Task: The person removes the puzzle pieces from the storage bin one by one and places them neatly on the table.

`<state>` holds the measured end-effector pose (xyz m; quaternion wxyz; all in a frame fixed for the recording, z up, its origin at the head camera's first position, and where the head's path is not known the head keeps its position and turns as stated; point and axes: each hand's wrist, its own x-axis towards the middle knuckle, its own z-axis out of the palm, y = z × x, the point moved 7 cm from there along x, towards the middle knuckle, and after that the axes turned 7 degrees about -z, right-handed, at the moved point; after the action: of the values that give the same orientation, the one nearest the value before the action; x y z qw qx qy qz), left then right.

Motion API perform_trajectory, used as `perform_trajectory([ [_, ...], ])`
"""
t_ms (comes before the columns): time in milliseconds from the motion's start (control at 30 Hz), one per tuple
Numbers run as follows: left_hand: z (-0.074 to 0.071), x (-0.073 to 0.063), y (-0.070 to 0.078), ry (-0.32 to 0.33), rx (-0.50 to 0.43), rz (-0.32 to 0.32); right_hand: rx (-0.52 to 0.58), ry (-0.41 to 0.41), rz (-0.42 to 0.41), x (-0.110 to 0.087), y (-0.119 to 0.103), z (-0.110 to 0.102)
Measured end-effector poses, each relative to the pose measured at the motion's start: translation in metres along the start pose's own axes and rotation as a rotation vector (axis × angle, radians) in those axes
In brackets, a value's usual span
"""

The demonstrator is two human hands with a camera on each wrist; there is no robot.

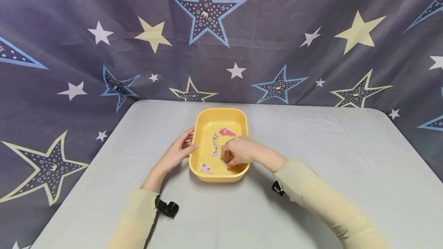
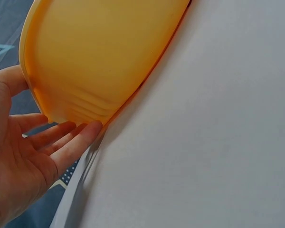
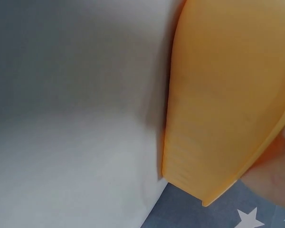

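Note:
A yellow plastic tray (image 1: 221, 178) stands on the table. My left hand (image 1: 177, 153) holds its left side, the thumb over the rim and the fingers against the outer wall, as the left wrist view also shows. My right hand (image 1: 240, 151) reaches inside with bent fingers and pinches a small dark patterned piece (image 1: 226, 161), mostly hidden under the fingertips. Around it on the tray floor lie a red fish-shaped cutout (image 1: 227, 132), a multicoloured fish-shaped cutout (image 1: 215, 150) and a pink fish-shaped cutout (image 1: 206, 169) near the front left corner.
The table (image 1: 311, 145) has a pale grey cloth. Behind it hangs a dark curtain (image 1: 249, 64) with stars. Black wrist cameras (image 1: 169, 208) sit on both cuffs. In the right wrist view the tray's outer wall (image 3: 223, 95) blocks sight of the right fingertips.

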<state>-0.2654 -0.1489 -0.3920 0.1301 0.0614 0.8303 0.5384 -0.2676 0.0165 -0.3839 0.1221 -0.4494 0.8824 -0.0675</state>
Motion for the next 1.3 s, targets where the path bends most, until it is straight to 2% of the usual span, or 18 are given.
perform_trajectory([
  [300,0.002,0.003,-0.004,-0.011,-0.021,0.002,-0.045,-0.086,0.039,0.004,0.003,0.007],
  [533,0.0,0.019,-0.029,-0.012,-0.049,0.018,-0.053,-0.112,0.043,0.005,0.002,0.01],
  [600,0.0,0.02,-0.031,-0.008,-0.041,0.025,-0.047,-0.111,0.047,0.005,0.002,0.01],
  [933,0.001,0.019,-0.031,-0.011,-0.032,0.024,-0.028,-0.108,0.046,0.004,0.0,0.01],
  [1300,0.002,0.019,-0.03,-0.016,-0.037,0.023,-0.017,-0.05,0.02,0.003,0.001,0.007],
])
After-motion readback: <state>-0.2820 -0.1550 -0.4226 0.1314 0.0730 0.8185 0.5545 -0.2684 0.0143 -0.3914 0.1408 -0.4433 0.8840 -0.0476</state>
